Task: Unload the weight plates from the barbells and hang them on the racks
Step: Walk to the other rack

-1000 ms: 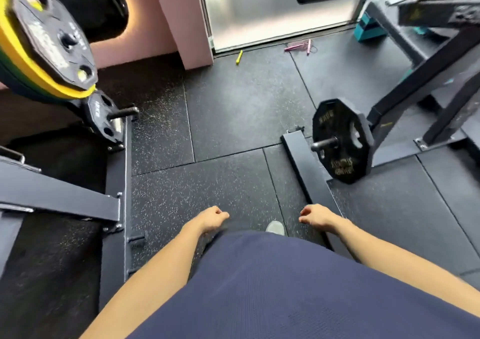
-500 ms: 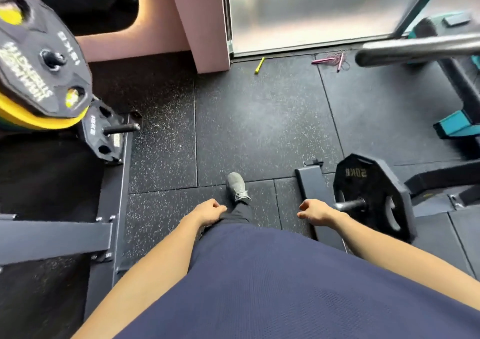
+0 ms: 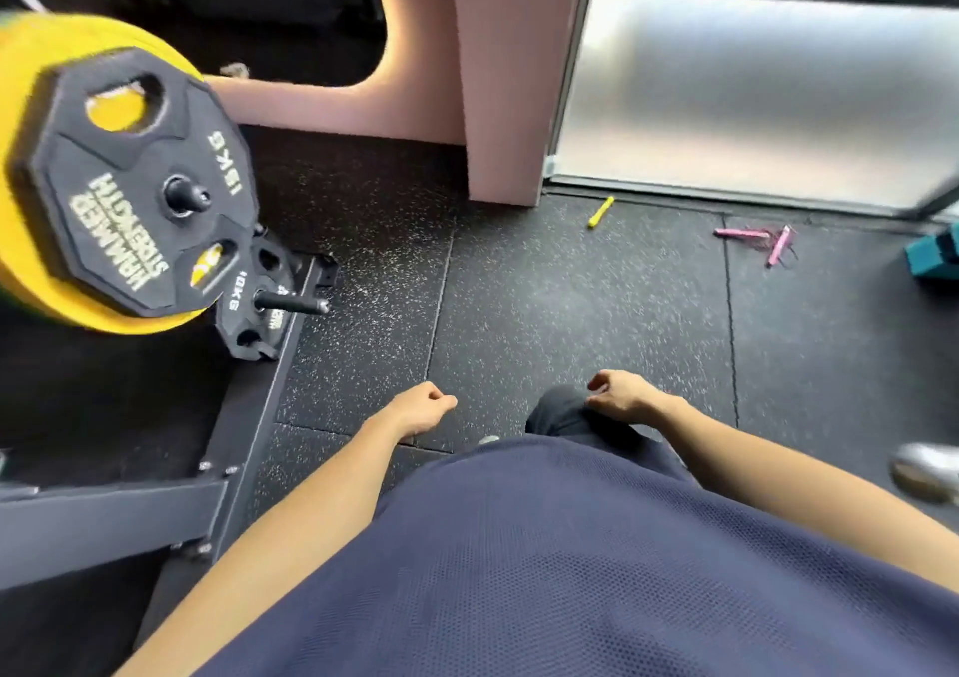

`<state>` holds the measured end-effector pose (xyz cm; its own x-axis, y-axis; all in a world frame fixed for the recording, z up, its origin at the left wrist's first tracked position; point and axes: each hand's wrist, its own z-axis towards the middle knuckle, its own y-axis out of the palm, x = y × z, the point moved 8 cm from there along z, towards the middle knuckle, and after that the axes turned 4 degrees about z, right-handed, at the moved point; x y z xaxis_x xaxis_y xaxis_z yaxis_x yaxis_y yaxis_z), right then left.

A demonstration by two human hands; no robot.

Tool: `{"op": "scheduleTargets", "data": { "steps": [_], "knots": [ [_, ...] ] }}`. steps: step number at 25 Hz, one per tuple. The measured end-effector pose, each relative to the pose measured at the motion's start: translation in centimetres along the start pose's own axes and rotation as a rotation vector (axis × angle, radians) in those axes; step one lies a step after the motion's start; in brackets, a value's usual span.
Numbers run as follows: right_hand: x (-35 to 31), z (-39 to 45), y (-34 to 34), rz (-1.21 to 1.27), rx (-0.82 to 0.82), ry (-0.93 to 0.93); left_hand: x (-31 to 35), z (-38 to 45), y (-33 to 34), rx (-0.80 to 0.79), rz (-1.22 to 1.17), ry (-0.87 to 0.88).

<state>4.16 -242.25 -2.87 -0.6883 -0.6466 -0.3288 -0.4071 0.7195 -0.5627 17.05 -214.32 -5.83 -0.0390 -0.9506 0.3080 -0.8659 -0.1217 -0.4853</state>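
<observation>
Both hands empty, fingers loosely curled: left hand (image 3: 423,409), right hand (image 3: 617,396), low over the rubber floor (image 3: 571,302). Weight plates sit at the frame's left edge: a black 15 kg plate (image 3: 129,183) over a yellow plate (image 3: 31,271), and below it a 10 kg plate (image 3: 249,308) on a short peg (image 3: 293,303) (rack or bar, unclear). Judged step: walking to a load. Grip a plate by its cut-outs and slide it straight off. Floor ahead is open; a yellow stick (image 3: 600,211) and pink bits (image 3: 757,237) lie near the far threshold.
</observation>
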Motion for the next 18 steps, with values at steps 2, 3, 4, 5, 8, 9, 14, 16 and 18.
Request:
{"op": "scheduleTargets", "data": {
  "steps": [2,3,4,5,8,9,14,16,18],
  "knots": [
    [-3.7,3.2,-3.1,-0.104,-0.041,-0.083,-0.6,0.7,-1.4,0.032,-0.112,-0.048],
    [-5.5,4.7,-4.5,-0.176,-0.064,-0.13,-0.9,1.1,-1.8,0.048,-0.16,-0.076],
    [-7.0,6.1,-5.7,-0.24,-0.085,-0.163,-1.0,1.3,-2.1,0.059,-0.203,-0.099],
    [-8.2,7.2,-6.7,-0.294,-0.098,-0.184,-1.1,1.6,-2.3,0.07,-0.253,-0.122],
    [-13.3,12.7,-9.9,-0.467,-0.173,-0.288,-0.4,2.9,-2.8,0.132,-0.467,-0.224],
    [-15.0,14.5,-10.9,-0.514,-0.203,-0.318,0.1,3.3,-3.0,0.16,-0.541,-0.265],
    [-21.8,21.1,-15.7,-0.743,-0.307,-0.506,5.2,5.2,-4.0,0.337,-0.821,-0.438],
    [-23.8,23.1,-18.0,-0.792,-0.348,-0.563,8.4,5.5,-3.7,0.373,-0.899,-0.527],
    [-24.9,24.8,-19.2,-0.842,-0.388,-0.618,11.3,5.7,-3.2,0.408,-0.954,-0.598]
  ]
}}
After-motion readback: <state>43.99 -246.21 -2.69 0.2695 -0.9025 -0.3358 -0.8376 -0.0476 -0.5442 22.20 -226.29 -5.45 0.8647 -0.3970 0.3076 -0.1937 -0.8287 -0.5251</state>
